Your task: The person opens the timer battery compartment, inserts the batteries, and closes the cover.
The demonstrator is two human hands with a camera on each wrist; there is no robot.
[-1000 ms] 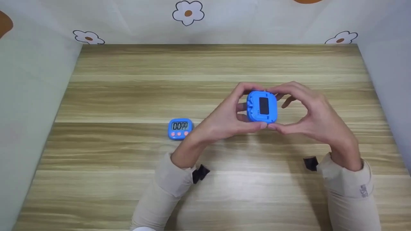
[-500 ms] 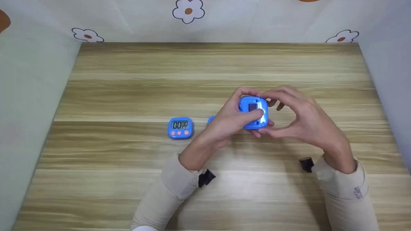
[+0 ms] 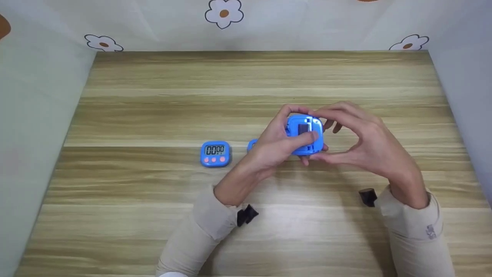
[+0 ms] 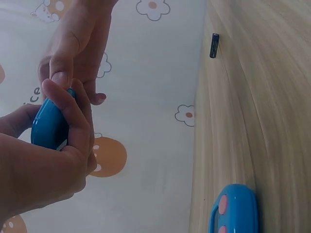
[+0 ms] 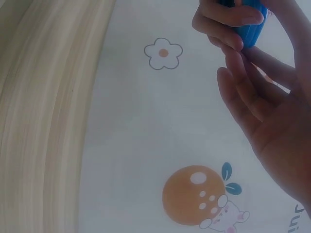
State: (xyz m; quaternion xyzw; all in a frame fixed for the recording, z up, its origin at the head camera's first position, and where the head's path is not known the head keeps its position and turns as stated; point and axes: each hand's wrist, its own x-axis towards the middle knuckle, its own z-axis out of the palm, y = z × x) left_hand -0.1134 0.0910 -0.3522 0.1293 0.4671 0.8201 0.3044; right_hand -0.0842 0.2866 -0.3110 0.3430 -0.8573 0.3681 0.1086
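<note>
both hands hold the blue plastic square timer (image 3: 304, 135), back up | left hand (image 3: 275, 148) thumb presses its back | right hand (image 3: 361, 142) pinches the edges | best kept steady, thumb pressure even

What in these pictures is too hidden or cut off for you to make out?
- Held blue timer, head view: the left hand and right hand cover its edges; its front face is turned away.
- Small blue piece on the table, head view: mostly behind the left hand, so I cannot name it.
- Second timer, left wrist view: cut off by the bottom edge.
- Held timer, right wrist view: cut off at the top edge.
</note>
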